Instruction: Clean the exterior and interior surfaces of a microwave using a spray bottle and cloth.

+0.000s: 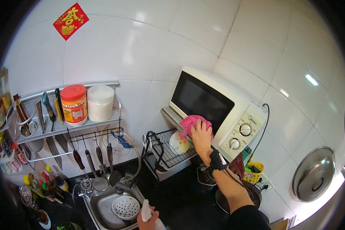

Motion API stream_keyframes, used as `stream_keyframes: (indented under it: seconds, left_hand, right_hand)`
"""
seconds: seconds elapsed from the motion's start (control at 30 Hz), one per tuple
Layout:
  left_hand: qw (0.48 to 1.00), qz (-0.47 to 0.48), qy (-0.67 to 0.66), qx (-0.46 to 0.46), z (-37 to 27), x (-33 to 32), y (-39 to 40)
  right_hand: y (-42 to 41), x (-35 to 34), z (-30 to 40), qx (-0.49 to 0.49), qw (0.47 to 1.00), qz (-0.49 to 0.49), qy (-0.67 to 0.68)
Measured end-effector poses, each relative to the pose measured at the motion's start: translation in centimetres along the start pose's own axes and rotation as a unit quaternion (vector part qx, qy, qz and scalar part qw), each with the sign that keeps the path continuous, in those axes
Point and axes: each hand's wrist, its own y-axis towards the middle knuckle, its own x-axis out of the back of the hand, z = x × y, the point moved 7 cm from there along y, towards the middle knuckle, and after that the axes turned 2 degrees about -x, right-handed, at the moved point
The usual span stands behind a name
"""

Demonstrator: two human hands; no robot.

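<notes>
My right hand (201, 136) presses a pink cloth (193, 121) against the lower edge of the microwave door (202, 99). The fingers lie spread over the cloth, and a black strapped device with a cable sits on that wrist. The white microwave oven (241, 115), a Midea with two dials, rests on a metal shelf (172, 115). At the bottom of the view my left hand (148, 221) grips a spray bottle by its white trigger head (146, 211). The bottle's lower part runs out of view.
Below the microwave stands a black dish rack (164, 143) with a patterned bowl (179, 143). A white strainer (126, 207) lies in the steel sink (103, 212). Knives (54, 149) and ladles hang under the wall shelf (46, 135). A pan (222, 198) is below my right forearm.
</notes>
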Motion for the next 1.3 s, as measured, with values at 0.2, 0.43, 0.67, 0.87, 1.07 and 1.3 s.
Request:
stream_keyframes:
  seconds: [0.2, 0.43, 0.67, 0.87, 1.07, 1.3]
  left_hand:
    - [0.991, 0.043, 0.079, -0.099, 1.9, 2.3, -0.5]
    - [0.994, 0.019, 0.098, -0.038, 5.6, 2.7, 0.5]
    - [0.999, 0.04, 0.001, -0.023, 3.8, 1.6, 1.4]
    - [0.999, 0.006, 0.049, -0.003, -0.8, 1.6, 1.3]
    - [0.995, 0.034, 0.085, -0.039, -0.3, 3.1, 1.0]
    - [0.988, 0.102, 0.088, -0.081, 4.1, 2.2, 1.5]
  right_hand:
    - [8.3, -3.9, 3.0, 0.115, 0.993, 0.018, -0.036]
    - [15.2, -7.8, 5.9, 0.118, 0.987, 0.054, -0.093]
    - [4.3, -3.3, 4.0, 0.086, 0.991, 0.083, -0.066]
    - [-6.9, 2.1, -0.5, 0.189, 0.961, 0.177, -0.099]
    - [-0.8, 1.7, 0.5, 0.167, 0.972, 0.142, -0.089]
    - [-3.3, -0.5, 1.6, 0.188, 0.962, 0.136, -0.142]
